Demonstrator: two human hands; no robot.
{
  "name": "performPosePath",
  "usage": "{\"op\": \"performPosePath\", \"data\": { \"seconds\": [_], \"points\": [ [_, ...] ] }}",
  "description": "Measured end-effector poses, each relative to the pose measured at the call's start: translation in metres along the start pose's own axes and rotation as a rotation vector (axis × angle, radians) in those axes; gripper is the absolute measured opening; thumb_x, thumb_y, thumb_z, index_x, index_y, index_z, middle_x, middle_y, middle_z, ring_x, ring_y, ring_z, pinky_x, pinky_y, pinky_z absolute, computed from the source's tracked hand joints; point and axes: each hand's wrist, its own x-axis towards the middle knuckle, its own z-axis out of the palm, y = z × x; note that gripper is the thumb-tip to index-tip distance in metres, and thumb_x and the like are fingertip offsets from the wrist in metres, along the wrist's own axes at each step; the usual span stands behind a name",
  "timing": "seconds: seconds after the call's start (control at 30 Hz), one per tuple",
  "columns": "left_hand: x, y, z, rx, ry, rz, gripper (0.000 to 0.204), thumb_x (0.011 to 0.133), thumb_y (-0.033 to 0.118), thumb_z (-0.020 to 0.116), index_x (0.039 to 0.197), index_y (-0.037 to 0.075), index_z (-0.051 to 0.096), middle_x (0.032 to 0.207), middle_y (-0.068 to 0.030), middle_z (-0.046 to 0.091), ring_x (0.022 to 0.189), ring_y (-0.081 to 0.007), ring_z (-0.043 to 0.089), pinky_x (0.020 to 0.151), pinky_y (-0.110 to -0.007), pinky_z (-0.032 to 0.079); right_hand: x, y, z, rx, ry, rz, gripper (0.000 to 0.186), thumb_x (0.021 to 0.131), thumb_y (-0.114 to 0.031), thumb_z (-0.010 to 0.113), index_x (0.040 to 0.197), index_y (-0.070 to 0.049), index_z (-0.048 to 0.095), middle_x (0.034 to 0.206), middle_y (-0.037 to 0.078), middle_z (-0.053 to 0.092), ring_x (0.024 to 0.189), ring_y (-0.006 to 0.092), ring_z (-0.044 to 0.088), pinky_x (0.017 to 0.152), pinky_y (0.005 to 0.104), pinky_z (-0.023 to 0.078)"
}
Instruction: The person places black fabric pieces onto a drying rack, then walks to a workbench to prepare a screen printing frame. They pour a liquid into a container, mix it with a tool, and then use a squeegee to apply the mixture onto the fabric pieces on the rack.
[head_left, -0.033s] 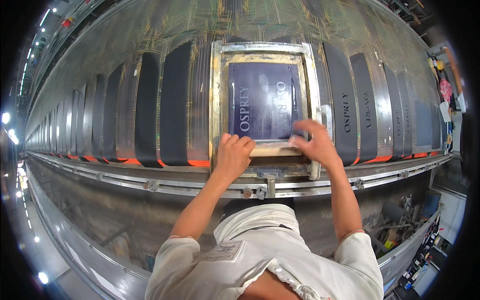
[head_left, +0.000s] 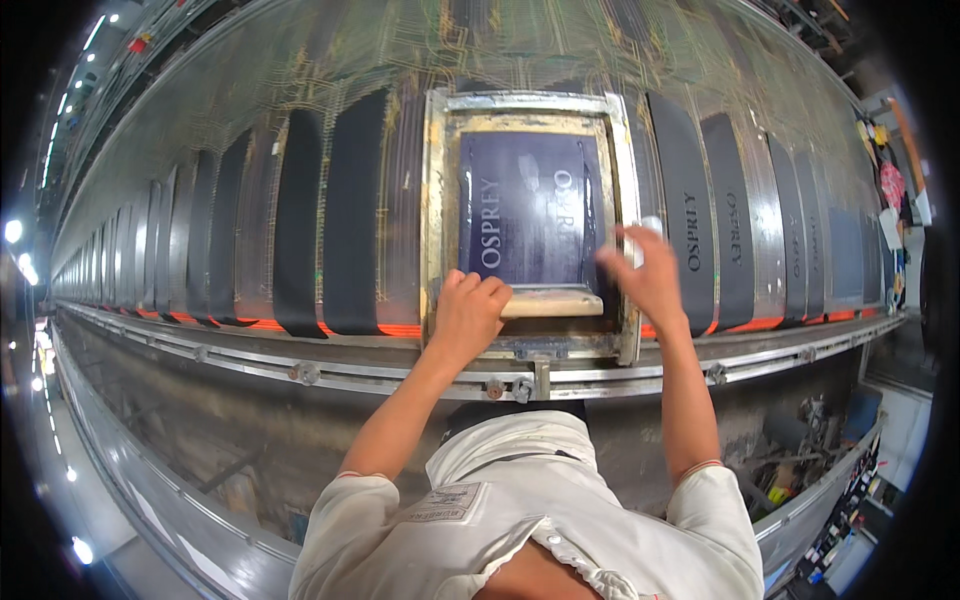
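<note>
A metal-framed printing screen (head_left: 432, 200) with dark blue mesh (head_left: 520, 210) lies on a long table in front of me. Across its near edge rests a wooden squeegee (head_left: 555, 303). My left hand (head_left: 468, 315) is closed in a fist on the left end of the squeegee. My right hand (head_left: 645, 275) is blurred, with its fingers apart, over the frame's right rail and off the squeegee. A small white thing (head_left: 652, 224) shows just past its fingertips; I cannot tell what it is.
Black fabric strips (head_left: 350, 210) lie side by side along the curved table, several at right (head_left: 690, 220) bearing pale print. An orange band (head_left: 280, 325) and a bolted metal rail (head_left: 300, 372) run along the near edge. Tools and clutter (head_left: 790, 470) sit low right.
My right hand has come off the right end of the squeegee and moved up to the frame's right side. My left hand stays on the squeegee.
</note>
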Motion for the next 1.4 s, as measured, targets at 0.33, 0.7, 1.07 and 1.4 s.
{"op": "performPosePath", "data": {
  "seconds": [0.33, 0.7, 1.07, 1.4],
  "points": [
    [-0.014, -0.012, -0.003, -0.005, 0.040, -0.026, 0.029, 0.063, 0.006, 0.075, 0.092, 0.010, 0.070, 0.095, -0.0003, 0.068, 0.089, -0.0216, 0.062, 0.087, -0.038, 0.043, 0.038, 0.088, 0.009, 0.010, 0.295, 0.363, 0.029, 0.098, -0.032, 0.066, 0.101, -0.003, 0.066, 0.071, 0.004, 0.059, 0.063, 0.0110, 0.048, 0.059, 0.0327, 0.041],
    [-0.125, -0.208, -0.115, 0.019, 0.040, -0.121, 0.030, 0.064, 0.008, 0.078, 0.093, 0.015, 0.075, 0.097, 0.0030, 0.073, 0.087, -0.0216, 0.064, 0.087, -0.039, 0.043, 0.039, -0.106, 0.206, 0.458, 0.235, 0.399, 0.022, 0.099, -0.024, 0.064, 0.096, -0.002, 0.063, 0.070, 0.004, 0.056, 0.062, 0.0103, 0.046, 0.056, 0.0321, 0.039],
    [-0.235, -0.262, -0.149, 0.158, 0.041, 0.002, 0.044, 0.059, 0.009, 0.077, 0.103, 0.012, 0.072, 0.109, 0.0014, 0.071, 0.087, -0.0209, 0.062, 0.086, -0.040, 0.043, 0.049, -0.163, 0.291, 0.261, 0.305, 0.365, 0.025, 0.096, -0.029, 0.064, 0.100, -0.004, 0.067, 0.073, 0.016, 0.067, 0.066, 0.0287, 0.065, 0.066, 0.0415, 0.049],
    [-0.166, -0.312, -0.137, 0.159, 0.148, 0.107, 0.045, 0.058, 0.007, 0.078, 0.102, 0.010, 0.068, 0.108, 0.0000, 0.070, 0.084, -0.0212, 0.059, 0.082, -0.039, 0.042, 0.052, -0.203, 0.262, -0.176, 0.109, 0.386, 0.027, 0.096, -0.034, 0.062, 0.102, -0.010, 0.071, 0.079, 0.023, 0.070, 0.077, 0.0440, 0.068, 0.071, 0.0509, 0.053]
  ]
}}
